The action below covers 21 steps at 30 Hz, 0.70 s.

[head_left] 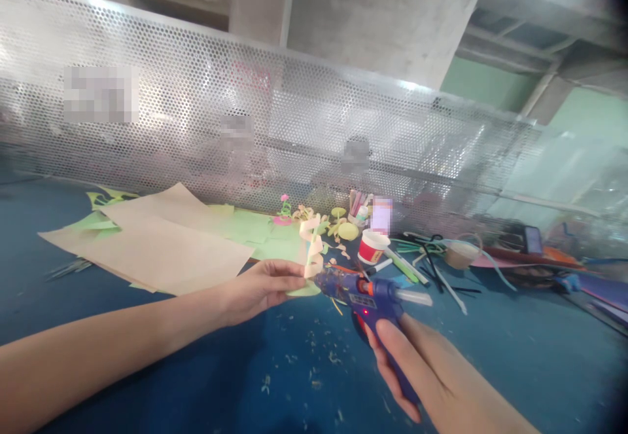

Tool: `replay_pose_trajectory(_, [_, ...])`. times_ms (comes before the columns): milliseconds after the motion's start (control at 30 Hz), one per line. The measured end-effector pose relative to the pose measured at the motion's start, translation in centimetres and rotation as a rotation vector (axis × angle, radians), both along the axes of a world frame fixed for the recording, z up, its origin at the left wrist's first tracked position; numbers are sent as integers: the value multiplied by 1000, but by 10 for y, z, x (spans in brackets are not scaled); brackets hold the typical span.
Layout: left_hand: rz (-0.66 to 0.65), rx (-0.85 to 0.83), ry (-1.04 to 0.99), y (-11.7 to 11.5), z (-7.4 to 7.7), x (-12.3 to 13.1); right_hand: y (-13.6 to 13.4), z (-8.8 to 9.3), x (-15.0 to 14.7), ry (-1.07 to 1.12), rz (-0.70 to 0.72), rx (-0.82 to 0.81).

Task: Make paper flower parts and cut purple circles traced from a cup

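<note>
My left hand (262, 287) pinches a curled strip of cream paper (313, 245) that stands upright above the blue table. My right hand (417, 368) is wrapped round the handle of a blue glue gun (366, 295). The gun's nozzle points left and sits right at the lower end of the paper curl. A clear glue stick (415, 298) pokes out of the back of the gun.
Large tan paper sheets (161, 244) and green paper (255, 228) lie at the left. A red-and-white cup (371, 247), small paper flowers (338, 224), pipe cleaners (432, 264) and a small basket (462, 254) crowd the right. A perforated metal screen (294, 133) walls the far edge.
</note>
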<state>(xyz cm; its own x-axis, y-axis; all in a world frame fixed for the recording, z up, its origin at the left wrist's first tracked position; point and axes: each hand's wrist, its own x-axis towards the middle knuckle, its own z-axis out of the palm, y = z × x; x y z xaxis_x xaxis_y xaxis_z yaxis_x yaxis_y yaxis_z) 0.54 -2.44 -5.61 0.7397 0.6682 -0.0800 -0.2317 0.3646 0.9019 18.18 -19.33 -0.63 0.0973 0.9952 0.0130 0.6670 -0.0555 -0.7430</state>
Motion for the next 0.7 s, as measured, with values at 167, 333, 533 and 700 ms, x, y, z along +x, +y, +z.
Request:
replay_pose_trajectory(167, [17, -2, 7, 0, -1, -1, 1, 0, 0, -13, -41, 0])
replay_pose_trajectory(333, [-2, 13, 4, 1, -2, -1, 2, 2, -1, -11, -9, -12])
replay_pose_trajectory(533, [8, -2, -4, 1, -1, 0, -1, 1, -1, -8, -34, 1])
replay_pose_trajectory(700, [-1, 9, -13, 1, -2, 0, -1, 0, 0, 42, -15, -15])
